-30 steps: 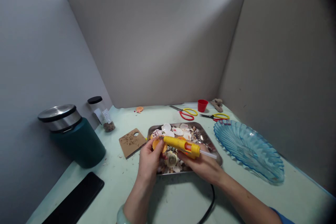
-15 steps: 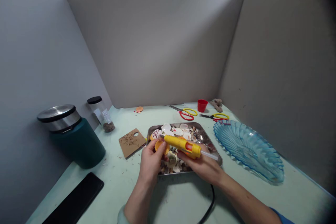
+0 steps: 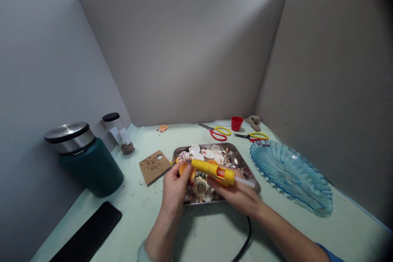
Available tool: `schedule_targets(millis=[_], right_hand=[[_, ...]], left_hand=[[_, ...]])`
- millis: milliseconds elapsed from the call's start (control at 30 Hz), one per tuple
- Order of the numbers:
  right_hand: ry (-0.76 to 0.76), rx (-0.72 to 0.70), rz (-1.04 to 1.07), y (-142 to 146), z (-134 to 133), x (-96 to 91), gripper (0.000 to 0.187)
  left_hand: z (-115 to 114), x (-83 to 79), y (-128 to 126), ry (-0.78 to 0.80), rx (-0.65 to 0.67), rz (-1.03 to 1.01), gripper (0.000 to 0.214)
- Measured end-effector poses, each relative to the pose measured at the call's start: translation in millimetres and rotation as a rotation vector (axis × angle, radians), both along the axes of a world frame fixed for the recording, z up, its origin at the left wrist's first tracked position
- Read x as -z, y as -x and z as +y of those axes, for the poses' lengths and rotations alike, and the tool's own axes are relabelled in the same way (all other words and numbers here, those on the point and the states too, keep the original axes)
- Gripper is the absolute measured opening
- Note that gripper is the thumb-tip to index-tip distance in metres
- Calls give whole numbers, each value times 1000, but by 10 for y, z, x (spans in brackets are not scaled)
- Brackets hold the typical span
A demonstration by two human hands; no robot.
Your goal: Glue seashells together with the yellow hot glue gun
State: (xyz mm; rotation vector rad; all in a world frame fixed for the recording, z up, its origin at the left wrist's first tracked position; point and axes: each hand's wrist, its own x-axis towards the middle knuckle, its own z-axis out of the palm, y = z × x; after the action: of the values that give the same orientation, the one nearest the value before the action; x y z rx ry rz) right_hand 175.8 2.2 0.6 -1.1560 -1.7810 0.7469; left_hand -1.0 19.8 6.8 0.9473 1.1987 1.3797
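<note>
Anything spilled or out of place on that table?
Brown crumbs litter the board, and specks dot the table nearby, like a spill. An orange shell piece lies alone at the back, away from the shells in the metal tray.

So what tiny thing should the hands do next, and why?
Probably squeeze a small dab from the yellow glue gun onto the orange shell. The right hand holds the gun with its nozzle right by the shell, the left hand pinches the shell, and a glue stick pokes from the gun's back.
</note>
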Motion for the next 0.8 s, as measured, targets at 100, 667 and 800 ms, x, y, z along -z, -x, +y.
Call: schedule_targets(millis=[100, 667, 800], right_hand=[[3, -11, 7, -2, 3, 34, 17], [10, -40, 39, 8, 2, -18, 19], [13, -18, 12, 3, 8, -14, 20]], left_hand=[[-4, 11, -3, -9, 11, 33, 51], [-21, -9, -16, -12, -3, 84, 55], [-17, -18, -20, -3, -13, 47, 58]])
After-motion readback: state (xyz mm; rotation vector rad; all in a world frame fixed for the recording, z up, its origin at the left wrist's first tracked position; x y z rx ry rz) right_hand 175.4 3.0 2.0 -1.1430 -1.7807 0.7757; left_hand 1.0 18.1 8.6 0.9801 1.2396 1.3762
